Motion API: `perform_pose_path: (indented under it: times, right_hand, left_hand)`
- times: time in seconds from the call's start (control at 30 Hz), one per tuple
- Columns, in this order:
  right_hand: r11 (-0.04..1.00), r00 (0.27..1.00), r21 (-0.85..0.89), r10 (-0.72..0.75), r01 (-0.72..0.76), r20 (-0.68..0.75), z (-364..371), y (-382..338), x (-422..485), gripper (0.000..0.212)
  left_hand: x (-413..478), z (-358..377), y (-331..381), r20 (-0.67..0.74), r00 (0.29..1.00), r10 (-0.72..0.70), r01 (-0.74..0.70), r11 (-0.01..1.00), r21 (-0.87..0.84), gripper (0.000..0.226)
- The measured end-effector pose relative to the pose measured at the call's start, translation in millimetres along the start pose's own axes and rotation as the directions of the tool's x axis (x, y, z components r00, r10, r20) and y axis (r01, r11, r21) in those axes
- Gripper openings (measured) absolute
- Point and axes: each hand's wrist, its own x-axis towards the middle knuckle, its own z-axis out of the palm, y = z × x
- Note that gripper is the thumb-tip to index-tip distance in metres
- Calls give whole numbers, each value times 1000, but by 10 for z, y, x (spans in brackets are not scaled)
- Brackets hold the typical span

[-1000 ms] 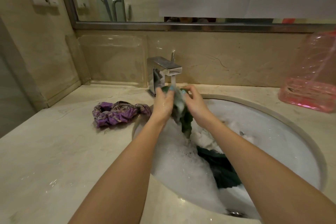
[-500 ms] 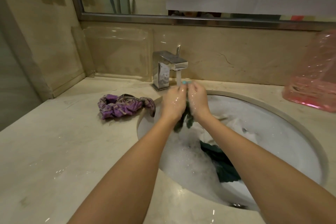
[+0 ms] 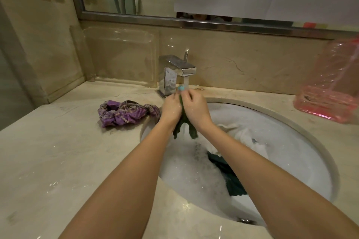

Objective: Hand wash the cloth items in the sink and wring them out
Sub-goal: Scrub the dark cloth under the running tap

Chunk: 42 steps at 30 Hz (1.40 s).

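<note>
Spanning the view, a marble countertop (image 3: 58,161) holds an oval sink (image 3: 303,128) filled with suds. A pink plastic container (image 3: 330,87) stands at the sink's 2 o'clock, and a bunched purple cloth (image 3: 126,113) lies on the counter at its 10 o'clock. A teal cloth (image 3: 231,176) and a white cloth (image 3: 244,136) lie in the foam. The faucet (image 3: 174,72), at 11 o'clock, runs water onto both hands. The left hand (image 3: 172,107) and right hand (image 3: 196,108), side by side, clench a dark green cloth (image 3: 184,126) whose ends hang over the basin.

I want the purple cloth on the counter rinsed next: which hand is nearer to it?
Left. The left hand grips the green cloth just right of the purple cloth; the right hand sits beyond it, farther over the sink.
</note>
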Motion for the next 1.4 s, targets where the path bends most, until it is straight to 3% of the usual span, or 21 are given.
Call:
perform_pose_path:
  times: [0.13,0.27,0.4,0.53,0.6,0.67,0.73,0.83,0.9,1.0,1.07,1.13,1.23,1.3,1.4]
  right_hand:
    - [984,999,-171,45,-40,25,-53,3,132,29]
    - [968,970,82,242,-239,-36,-242,38,184,26]
    - [812,910,420,403,-405,99,-506,196,205,25]
    - [817,916,429,394,-385,73,-560,235,236,25]
    - [814,926,456,370,-359,69,-584,241,259,21]
    - [821,942,472,327,-322,74,-592,217,254,12]
    - [903,961,336,274,-269,33,-559,180,245,13]
    - [985,985,36,170,-169,-11,-519,212,248,22]
    - [980,980,29,197,-196,-15,-519,236,250,24]
    - [967,974,117,227,-227,13,-496,181,258,21]
    - [969,980,143,200,-200,20,-451,106,250,23]
    - [976,983,118,184,-184,13,-388,49,214,31]
    - [994,991,8,104,-105,88,-189,-10,81,36]
    - [997,994,-65,51,-45,93,-39,-38,47,38]
    - [991,993,-83,104,-109,-63,14,-11,107,42]
  left_hand:
    - [-29,-19,44,-56,991,123,-118,988,96,31]
    - [-37,-83,-51,-20,999,28,-25,994,109,53]
    - [-25,-162,-57,4,999,-47,46,998,49,75]
    - [-44,-187,-42,111,989,-100,114,985,-132,42]
    - [-32,-186,-49,84,987,-137,152,964,-219,46]
    - [-8,-185,-68,63,987,-148,158,967,-200,51]
    - [2,-176,-82,79,986,-147,156,979,-133,54]
    - [17,-165,-86,98,984,-149,165,967,-195,67]
    - [1,-154,-58,150,978,-147,178,959,-221,70]
    - [-61,-132,-26,334,925,-180,223,970,-95,57]
    - [-74,-91,-29,381,913,-146,179,982,-55,51]
    - [-68,-37,-2,268,961,-68,100,989,-108,44]
    - [-36,-21,26,27,1000,-7,9,999,-40,36]
    - [-23,-14,-16,-1,1000,0,0,999,-42,36]
    - [-148,53,25,-41,999,7,-9,998,-59,29]
